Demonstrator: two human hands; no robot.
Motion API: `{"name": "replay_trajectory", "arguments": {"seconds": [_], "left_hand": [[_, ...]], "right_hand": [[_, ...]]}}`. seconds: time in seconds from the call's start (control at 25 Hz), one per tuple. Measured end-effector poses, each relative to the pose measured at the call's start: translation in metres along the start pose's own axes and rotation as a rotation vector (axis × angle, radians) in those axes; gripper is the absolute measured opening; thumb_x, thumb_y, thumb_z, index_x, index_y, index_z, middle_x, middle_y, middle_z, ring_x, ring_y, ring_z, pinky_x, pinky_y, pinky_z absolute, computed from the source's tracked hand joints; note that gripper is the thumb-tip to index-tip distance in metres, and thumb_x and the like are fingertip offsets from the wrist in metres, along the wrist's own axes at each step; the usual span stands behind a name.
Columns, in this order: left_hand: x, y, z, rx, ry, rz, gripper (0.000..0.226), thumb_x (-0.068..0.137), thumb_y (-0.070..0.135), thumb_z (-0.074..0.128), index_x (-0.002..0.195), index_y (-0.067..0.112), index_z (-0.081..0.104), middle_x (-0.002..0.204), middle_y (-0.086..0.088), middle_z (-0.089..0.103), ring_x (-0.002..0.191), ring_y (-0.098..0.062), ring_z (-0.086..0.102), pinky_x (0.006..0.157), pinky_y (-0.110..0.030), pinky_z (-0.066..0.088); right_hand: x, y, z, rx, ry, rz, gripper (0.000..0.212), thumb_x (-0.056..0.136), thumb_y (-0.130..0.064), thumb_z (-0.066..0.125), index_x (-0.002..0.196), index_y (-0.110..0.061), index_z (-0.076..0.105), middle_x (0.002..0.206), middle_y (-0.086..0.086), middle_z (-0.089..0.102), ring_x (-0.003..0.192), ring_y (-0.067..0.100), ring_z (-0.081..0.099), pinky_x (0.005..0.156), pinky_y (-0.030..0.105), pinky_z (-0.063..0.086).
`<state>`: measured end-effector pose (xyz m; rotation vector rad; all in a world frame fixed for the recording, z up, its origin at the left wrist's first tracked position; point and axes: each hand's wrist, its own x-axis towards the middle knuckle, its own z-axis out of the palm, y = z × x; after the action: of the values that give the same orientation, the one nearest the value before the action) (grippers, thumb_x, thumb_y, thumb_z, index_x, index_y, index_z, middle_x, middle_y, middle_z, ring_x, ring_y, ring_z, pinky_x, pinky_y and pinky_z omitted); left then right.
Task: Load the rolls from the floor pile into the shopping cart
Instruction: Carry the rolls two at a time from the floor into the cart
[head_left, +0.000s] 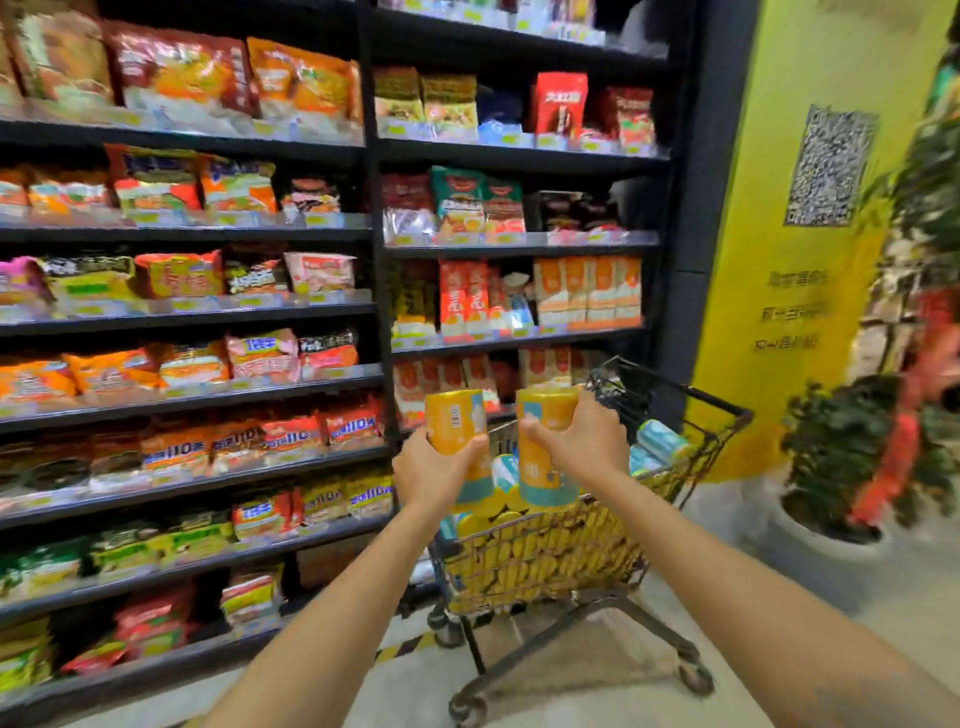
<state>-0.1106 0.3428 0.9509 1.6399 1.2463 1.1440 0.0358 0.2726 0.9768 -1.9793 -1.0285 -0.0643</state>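
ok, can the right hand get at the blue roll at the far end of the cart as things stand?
Probably not yet. The right hand already grips a yellow roll, so it has no free fingers. The way itself looks free: the blue roll lies uncovered on top of the load, near the cart rim.

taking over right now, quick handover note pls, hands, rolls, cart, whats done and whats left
Left hand: grip closed round an upright orange roll, raised at the cart's near end.
Right hand: grip closed round a second orange roll, upright, beside the first.
Shopping cart: stands just ahead by the snack shelves, its basket heaped with loaded rolls; teal rolls lie on top at the far end.
Done: many rolls are in the basket.
Left: set these two in. The floor pile is out of view, so what remains there cannot be told.
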Motion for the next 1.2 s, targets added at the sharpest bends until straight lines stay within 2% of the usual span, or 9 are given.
{"name": "replay_trajectory", "arguments": {"seconds": [0.24,0.4,0.64,0.96,1.12,1.2], "left_hand": [[0.058,0.003,0.105,0.017,-0.163,0.038,0.034,0.075,0.044,0.076,0.095,0.022,0.058,0.092,0.002,0.062,0.086,-0.016,0.057,0.076,-0.028,0.044],[0.128,-0.012,0.159,-0.023,-0.204,0.025,0.040,0.074,0.043,0.077,0.102,0.017,0.064,0.095,0.000,0.064,0.092,-0.020,0.061,0.078,-0.030,0.044],[0.254,-0.040,0.220,-0.079,-0.222,-0.044,0.034,0.076,0.039,0.077,0.101,0.020,0.064,0.096,0.000,0.067,0.084,-0.015,0.059,0.076,-0.028,0.045],[0.372,-0.101,0.301,-0.066,-0.210,-0.201,0.026,0.077,0.033,0.077,0.092,0.019,0.061,0.084,0.002,0.061,0.076,-0.013,0.056,0.069,-0.024,0.039],[0.418,-0.145,0.351,-0.027,-0.124,-0.331,0.027,0.076,0.035,0.078,0.090,0.016,0.065,0.087,-0.002,0.065,0.077,-0.016,0.058,0.063,-0.025,0.038],[0.440,-0.163,0.376,0.028,-0.072,-0.415,0.034,0.074,0.039,0.079,0.094,0.015,0.067,0.093,-0.004,0.070,0.084,-0.021,0.063,0.068,-0.027,0.042]], "right_hand": [[0.075,0.073,0.011,-0.039,0.056,0.141,0.057,0.075,-0.059,0.069,0.105,-0.013,0.054,0.104,0.008,0.066,0.099,0.030,0.062,0.077,0.038,0.049],[0.139,0.101,0.052,-0.071,0.052,0.174,0.055,0.075,-0.057,0.070,0.104,-0.012,0.054,0.102,0.007,0.066,0.096,0.029,0.062,0.077,0.038,0.051],[0.254,0.118,0.122,-0.055,0.038,0.227,0.055,0.073,-0.055,0.072,0.099,-0.010,0.053,0.102,0.011,0.064,0.098,0.033,0.060,0.077,0.040,0.051],[0.382,0.175,0.225,-0.034,-0.096,0.268,0.058,0.075,-0.054,0.072,0.105,-0.008,0.054,0.107,0.013,0.064,0.103,0.035,0.059,0.084,0.041,0.050],[0.446,0.216,0.291,-0.029,-0.235,0.235,0.059,0.075,-0.056,0.071,0.105,-0.008,0.054,0.106,0.013,0.065,0.103,0.033,0.060,0.081,0.040,0.050],[0.476,0.237,0.320,-0.062,-0.330,0.207,0.062,0.076,-0.057,0.070,0.107,-0.006,0.054,0.102,0.013,0.065,0.099,0.033,0.061,0.077,0.040,0.050]]}}
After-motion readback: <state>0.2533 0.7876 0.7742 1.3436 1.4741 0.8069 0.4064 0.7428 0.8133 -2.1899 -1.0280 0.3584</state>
